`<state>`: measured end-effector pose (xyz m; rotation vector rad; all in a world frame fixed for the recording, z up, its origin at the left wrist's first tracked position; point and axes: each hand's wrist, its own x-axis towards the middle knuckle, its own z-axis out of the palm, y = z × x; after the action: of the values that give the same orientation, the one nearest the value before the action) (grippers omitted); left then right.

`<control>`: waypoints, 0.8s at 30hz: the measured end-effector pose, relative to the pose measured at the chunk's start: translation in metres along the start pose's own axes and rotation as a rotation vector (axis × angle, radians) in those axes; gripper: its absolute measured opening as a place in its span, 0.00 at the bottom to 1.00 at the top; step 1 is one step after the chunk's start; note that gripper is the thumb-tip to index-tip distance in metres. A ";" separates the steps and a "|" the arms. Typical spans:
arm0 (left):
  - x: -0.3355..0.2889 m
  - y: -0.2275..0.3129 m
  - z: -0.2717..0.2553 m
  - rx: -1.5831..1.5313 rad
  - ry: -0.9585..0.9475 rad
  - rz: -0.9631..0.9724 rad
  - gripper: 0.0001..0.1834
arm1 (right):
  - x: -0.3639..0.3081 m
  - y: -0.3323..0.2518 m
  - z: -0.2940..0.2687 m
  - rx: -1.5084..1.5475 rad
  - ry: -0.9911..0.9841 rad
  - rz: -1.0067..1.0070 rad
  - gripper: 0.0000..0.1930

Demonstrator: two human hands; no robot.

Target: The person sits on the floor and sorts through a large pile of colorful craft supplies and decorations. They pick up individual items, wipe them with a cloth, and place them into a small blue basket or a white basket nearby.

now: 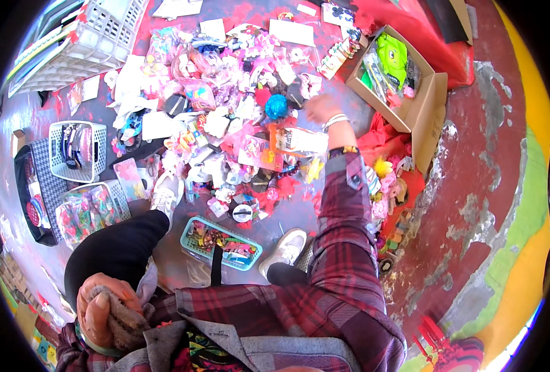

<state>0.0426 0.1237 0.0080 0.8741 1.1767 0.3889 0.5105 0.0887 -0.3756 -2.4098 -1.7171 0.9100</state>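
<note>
My left hand [95,313] is at the lower left beside my bent knee, its fingers wrapped round a crumpled brown-grey cloth [124,317]. Stretched far forward, my right hand [324,109] hovers at the right edge of a big mixed pile [225,118] of small toys, hair ornaments and packets. Motion smears its fingers, so whether they hold anything is unclear. Close to its left lies a shiny blue ball [276,106]. Below it are a white-and-orange packet [300,141] and a small yellow star-shaped thing [314,169].
An open cardboard box [428,118] with a bright green item stands at the right. Between my shoes sits a pale teal basket [191,246] of small trinkets. White baskets [95,150] and a dark case [26,180] are at left; a large white crate [104,46] stands far left.
</note>
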 end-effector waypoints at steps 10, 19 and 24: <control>0.017 0.004 -0.004 0.050 0.078 0.053 0.15 | 0.098 0.148 0.013 0.082 0.136 0.473 0.09; -0.002 0.007 -0.007 0.038 0.064 0.026 0.15 | 0.038 0.043 -0.033 1.790 0.480 0.581 0.08; -0.028 0.002 -0.020 -0.009 0.038 -0.009 0.16 | -0.070 -0.024 -0.069 1.912 0.739 0.542 0.10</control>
<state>0.0145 0.1138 0.0251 0.8566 1.2131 0.4048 0.5081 0.0569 -0.2799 -1.2683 0.3104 0.7684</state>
